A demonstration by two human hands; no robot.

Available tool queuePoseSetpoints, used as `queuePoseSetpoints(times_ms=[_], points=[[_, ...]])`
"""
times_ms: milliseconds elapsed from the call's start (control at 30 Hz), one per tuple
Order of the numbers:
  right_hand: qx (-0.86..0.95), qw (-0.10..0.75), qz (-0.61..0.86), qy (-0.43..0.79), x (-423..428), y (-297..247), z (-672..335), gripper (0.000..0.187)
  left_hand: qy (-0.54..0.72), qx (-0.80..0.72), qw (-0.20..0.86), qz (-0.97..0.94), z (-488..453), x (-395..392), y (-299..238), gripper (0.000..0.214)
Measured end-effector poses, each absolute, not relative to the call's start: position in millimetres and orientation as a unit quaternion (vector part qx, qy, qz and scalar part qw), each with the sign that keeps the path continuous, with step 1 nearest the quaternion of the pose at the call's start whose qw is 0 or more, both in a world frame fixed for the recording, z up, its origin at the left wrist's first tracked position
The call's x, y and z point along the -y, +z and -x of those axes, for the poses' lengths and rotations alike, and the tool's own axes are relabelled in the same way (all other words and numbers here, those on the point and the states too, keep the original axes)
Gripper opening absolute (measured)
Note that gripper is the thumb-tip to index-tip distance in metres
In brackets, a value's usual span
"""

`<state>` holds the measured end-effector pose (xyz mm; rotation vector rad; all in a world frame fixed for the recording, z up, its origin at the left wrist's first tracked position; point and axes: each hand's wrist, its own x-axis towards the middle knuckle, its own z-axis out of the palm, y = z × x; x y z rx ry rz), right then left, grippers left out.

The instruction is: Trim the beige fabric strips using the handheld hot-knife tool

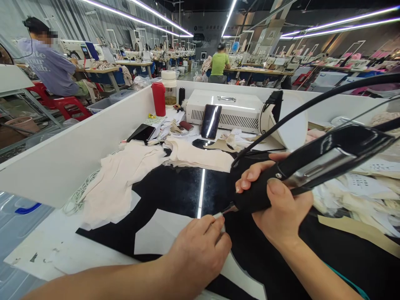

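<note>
My right hand (276, 204) is wrapped around a black corded hand tool (315, 164), whose thin metal tip points down and left at the glossy black work surface (181, 191). My left hand (200, 250) is closed in a pinch just below that tip, holding the edge of a small white piece (220, 216) against the surface. A larger white cut piece (156, 233) lies to the left of my left hand. The tool's black cable arcs up to the right.
Pale pink fabric pieces (115, 183) lie at the left. Two phones (211, 121), a red bottle (159, 98), a white box machine (231, 110) and a white tape roll (290, 121) stand behind. White walls (62, 158) border the bench. Lace scraps (359, 187) pile at right. Other people sit at distant sewing tables.
</note>
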<state>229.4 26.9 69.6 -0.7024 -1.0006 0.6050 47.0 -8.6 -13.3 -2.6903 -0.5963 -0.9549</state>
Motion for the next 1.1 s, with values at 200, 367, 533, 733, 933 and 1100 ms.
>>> queuePoseSetpoints(times_ms=[200, 367, 533, 733, 933, 1100], points=[[0.46, 0.782, 0.302, 0.292, -27, 68, -227, 0.047, -0.32, 0.212, 0.102, 0.918, -46, 10, -12, 0.026], [0.47, 0.777, 0.305, 0.287, -26, 66, -224, 0.044, -0.325, 0.205, 0.1, 0.918, -46, 10, -14, 0.021], [0.45, 0.788, 0.278, 0.316, -25, 67, -220, 0.043, -0.332, 0.209, 0.097, 0.915, -47, 10, -15, 0.024], [0.453, 0.782, 0.278, 0.326, -24, 67, -215, 0.042, -0.326, 0.204, 0.091, 0.919, -47, 9, -16, 0.029], [0.448, 0.786, 0.275, 0.324, -23, 78, -223, 0.045, -0.269, 0.192, 0.083, 0.94, -42, 6, -15, 0.024], [0.418, 0.796, 0.306, 0.312, -4, 94, -239, 0.048, -0.208, 0.214, 0.087, 0.95, -29, -15, -9, 0.018]])
